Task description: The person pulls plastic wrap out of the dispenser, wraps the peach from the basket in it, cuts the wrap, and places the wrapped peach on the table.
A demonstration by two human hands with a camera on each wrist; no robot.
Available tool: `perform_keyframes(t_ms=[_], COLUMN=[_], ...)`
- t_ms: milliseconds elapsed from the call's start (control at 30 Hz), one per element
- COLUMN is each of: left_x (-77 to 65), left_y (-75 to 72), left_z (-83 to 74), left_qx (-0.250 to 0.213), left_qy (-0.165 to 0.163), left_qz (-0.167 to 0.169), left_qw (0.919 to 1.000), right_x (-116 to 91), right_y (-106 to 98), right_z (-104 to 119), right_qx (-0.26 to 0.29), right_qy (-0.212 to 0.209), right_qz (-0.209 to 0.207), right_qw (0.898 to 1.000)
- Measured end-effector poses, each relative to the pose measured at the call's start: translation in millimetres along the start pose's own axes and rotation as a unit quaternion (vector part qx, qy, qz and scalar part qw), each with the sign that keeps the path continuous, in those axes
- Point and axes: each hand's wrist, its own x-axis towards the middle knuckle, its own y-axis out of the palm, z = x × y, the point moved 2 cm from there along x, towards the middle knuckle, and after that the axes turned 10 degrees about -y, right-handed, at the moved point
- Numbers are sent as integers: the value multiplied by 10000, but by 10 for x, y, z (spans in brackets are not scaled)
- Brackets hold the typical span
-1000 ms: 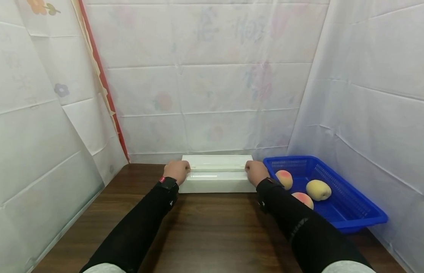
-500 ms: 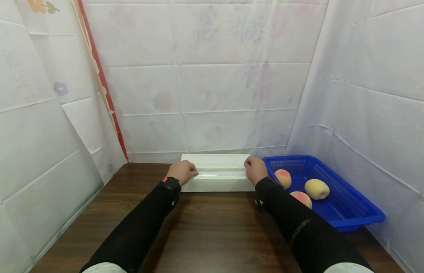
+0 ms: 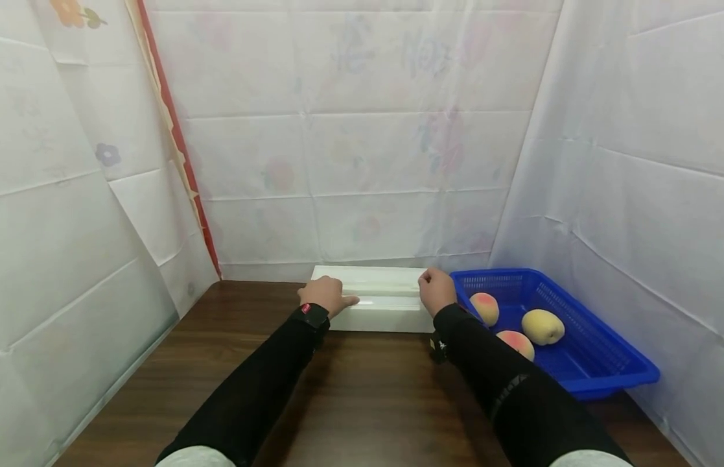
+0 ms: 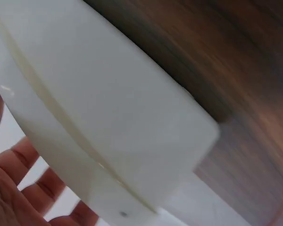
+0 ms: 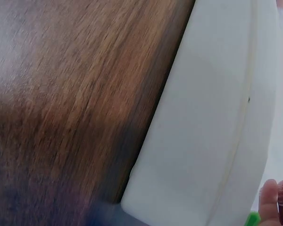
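Note:
A long white plastic box, with a raised strip along its top and a glossy band in front, stands at the table's back. It looks like a plastic wrap dispenser. My left hand lies over its left part, thumb stretched right along the glossy band; the left wrist view shows its fingers spread behind the box wall. At the right end my right hand has curled fingers, with thumb and fingertips together. A wrinkled sheen like clear film shows at those fingertips, beside a small green piece.
A blue plastic basket stands on the right beside my right forearm. In it lie two pink-and-yellow peaches and a yellow fruit. White patterned sheets enclose the brown wooden table at the back and sides.
My left hand has moved right, from the box's left end onto its top, and its thumb has stretched out. The right hand stays at the right end. The fruit has not moved.

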Motion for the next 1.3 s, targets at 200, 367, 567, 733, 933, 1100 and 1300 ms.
perform_keyframes(t_ms=[200, 367, 567, 733, 933, 1100, 1300], left_x=[-48, -104, -184, -144, -58, -62, -42], left_y=[15, -9, -37, -112, -186, -194, -316], left_z=[-68, -133, -149, -79, 99, 290, 389], left_qx=[-149, -484, -1089, -1252, -816, -1119, -1515], left_qy=[492, 884, 1042, 1083, 863, 676, 777], left_qz=[-651, -749, -771, -685, -197, 19, -112], left_qw=[9966, 9921, 9856, 9838, 9927, 9914, 9853], right_x=[-6, -54, -120, -116, -125, -167, -133], right_y=[49, 22, 1, -42, -106, -162, -253], right_z=[-2, -47, -115, -74, -22, -23, 46], right_qx=[89, 218, 300, 508, 569, 473, 257], right_qy=[-26, -89, -92, -293, -341, -288, -473], right_qz=[-25, -157, -316, -426, -446, -336, -356], right_qw=[10000, 9996, 9990, 9974, 9968, 9979, 9979])
